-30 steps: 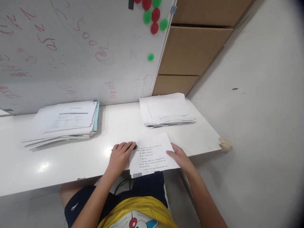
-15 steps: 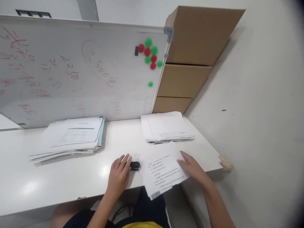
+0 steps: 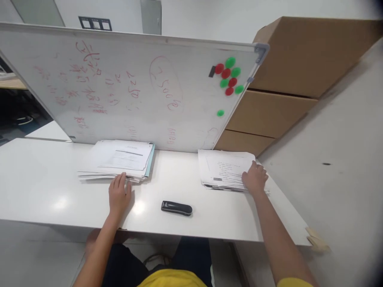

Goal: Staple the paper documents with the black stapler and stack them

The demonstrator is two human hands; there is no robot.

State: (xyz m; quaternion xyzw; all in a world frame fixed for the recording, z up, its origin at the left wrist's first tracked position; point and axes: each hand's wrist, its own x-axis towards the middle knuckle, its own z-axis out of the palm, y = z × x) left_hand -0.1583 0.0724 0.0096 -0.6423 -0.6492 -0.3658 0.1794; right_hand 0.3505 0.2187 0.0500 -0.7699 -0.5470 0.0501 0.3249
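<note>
- Shirt (image 3: 172, 279), yellow, shows at the bottom, with dark shorts (image 3: 125, 265) under the desk edge.
- The white desk (image 3: 215, 221) runs across the view; a tan piece (image 3: 317, 241) sits at its near right corner.
- A black stapler (image 3: 176, 208) lies flat on the desk between the two arms, touched by neither hand.
- The left hand (image 3: 119, 195) has its fingers loosely extended, thumb apart, fingertips at the front edge of the left paper stack (image 3: 125, 157).
- That stack has a printed form on top and a teal edge along its right side.
- The right hand (image 3: 255, 178) is at the right edge of the right paper stack (image 3: 229, 185), thumb over the printed sheet (image 3: 229, 165) lying on top; I cannot tell whether it pinches that sheet.
- Behind both stacks stands a whiteboard (image 3: 197, 119) with red writing, plus red and green magnets (image 3: 226, 73) near its right side.
- Brown cardboard boxes (image 3: 302, 56) are piled behind its right edge.
- Farthest back, a dark-framed switch panel (image 3: 95, 24) is on the wall.
</note>
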